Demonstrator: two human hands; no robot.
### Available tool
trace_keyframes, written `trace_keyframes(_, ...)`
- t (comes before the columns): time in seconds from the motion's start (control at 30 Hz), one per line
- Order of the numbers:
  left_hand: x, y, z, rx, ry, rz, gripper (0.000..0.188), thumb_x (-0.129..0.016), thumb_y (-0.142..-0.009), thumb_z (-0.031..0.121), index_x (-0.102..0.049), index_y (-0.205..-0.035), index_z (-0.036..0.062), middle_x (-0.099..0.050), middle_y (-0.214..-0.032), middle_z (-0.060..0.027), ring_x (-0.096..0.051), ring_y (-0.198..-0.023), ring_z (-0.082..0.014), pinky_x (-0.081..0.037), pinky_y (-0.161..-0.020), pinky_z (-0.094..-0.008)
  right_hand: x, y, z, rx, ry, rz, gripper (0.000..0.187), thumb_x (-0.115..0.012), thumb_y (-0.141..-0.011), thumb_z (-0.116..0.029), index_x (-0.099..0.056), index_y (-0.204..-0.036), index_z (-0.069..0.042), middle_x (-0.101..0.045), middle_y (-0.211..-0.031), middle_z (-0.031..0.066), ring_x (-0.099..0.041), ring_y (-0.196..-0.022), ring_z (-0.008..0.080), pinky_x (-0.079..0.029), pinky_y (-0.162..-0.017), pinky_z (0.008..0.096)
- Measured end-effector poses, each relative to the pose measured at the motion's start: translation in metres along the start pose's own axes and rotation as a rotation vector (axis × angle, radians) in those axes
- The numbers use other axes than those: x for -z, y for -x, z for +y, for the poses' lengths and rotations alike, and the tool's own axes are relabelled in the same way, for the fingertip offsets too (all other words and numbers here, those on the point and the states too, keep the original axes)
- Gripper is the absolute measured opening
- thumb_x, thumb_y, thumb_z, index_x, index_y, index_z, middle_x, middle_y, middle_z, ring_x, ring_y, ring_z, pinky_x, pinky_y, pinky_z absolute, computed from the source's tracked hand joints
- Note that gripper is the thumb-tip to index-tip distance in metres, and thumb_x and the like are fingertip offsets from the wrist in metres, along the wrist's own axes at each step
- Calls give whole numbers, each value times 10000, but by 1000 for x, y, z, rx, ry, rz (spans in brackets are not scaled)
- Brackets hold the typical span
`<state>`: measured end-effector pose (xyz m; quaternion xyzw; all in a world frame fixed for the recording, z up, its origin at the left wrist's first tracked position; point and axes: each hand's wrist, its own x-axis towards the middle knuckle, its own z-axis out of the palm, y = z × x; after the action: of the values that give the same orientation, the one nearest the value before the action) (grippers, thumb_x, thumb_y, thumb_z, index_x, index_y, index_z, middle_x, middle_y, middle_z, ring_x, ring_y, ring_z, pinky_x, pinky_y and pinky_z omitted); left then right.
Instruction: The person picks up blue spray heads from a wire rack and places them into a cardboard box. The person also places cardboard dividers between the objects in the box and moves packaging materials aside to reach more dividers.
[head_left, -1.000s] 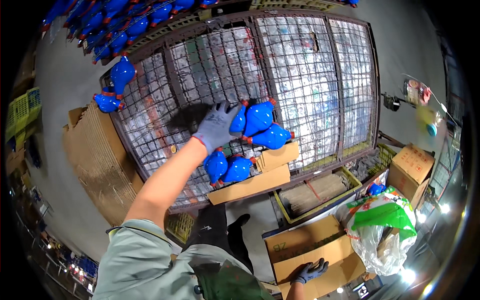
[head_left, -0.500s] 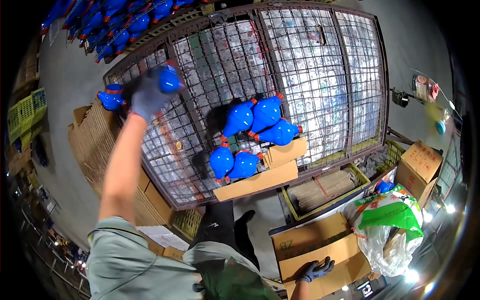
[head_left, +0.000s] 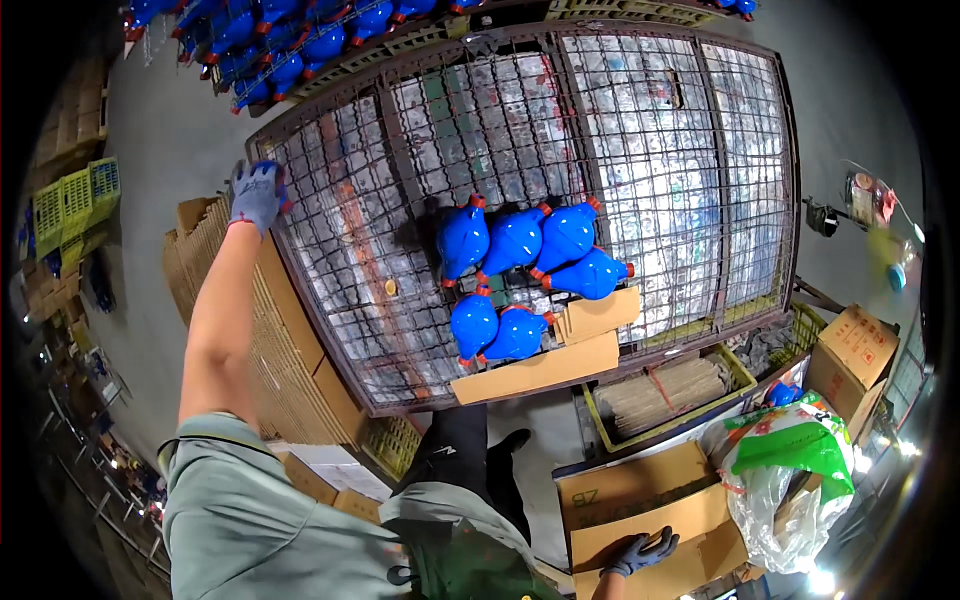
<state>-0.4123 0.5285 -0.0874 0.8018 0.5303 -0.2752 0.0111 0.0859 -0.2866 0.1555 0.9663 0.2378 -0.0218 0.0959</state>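
At the far left corner of the wire mesh top, my left hand (head_left: 258, 196), in a grey glove, is closed around a glossy blue bulb-shaped vessel (head_left: 281, 186). Most of that vessel is hidden by the glove; a bit of blue and a red end show. Several like it, such as this blue vessel (head_left: 515, 240), lie together on the mesh top (head_left: 650, 150), each with red ends. My right hand (head_left: 640, 552), gloved too, rests with fingers stretched out over an open cardboard box (head_left: 640, 500) at the lower right.
Stacked flat cardboard (head_left: 250, 300) stands along the mesh top's left side. Cardboard strips (head_left: 540, 365) lie at its near edge. A yellow crate (head_left: 600, 420) of cardboard sheets and a green-and-white plastic bag (head_left: 790, 450) are at right. More blue vessels (head_left: 320, 45) fill a rack behind.
The blue vessel my left hand carried over the mesh now lies beside the others. That hand has gone left to the vessel at the corner. My right hand stays by the box.
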Motion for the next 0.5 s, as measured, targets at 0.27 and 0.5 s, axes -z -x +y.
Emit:
trace_keyframes(0.27, 22, 172, 114, 31, 1936, -298, 361, -722, -866, 80, -637, -1208, 3, -689, -1128, -51, -628, -1044, -161, -503, -952, -324, -12, 25, 12, -138, -167, 5, 605, -627, -885, -196, -448, -1419, 23, -407, -1492, 167, -307, -1439, 303, -376, -1109, 446)
trace_keyframes(0.5, 152, 357, 313, -383, 2144, -949, 284, -704, -847, 47, -645, -1124, 23, -655, -1114, -67, -629, -1018, -163, -500, -901, -314, 4, 2, -43, -251, -643, 222, 403, -648, -807, -123, -646, -1199, -29, -528, -1381, 197, -458, -1316, 378, -338, -1127, 497)
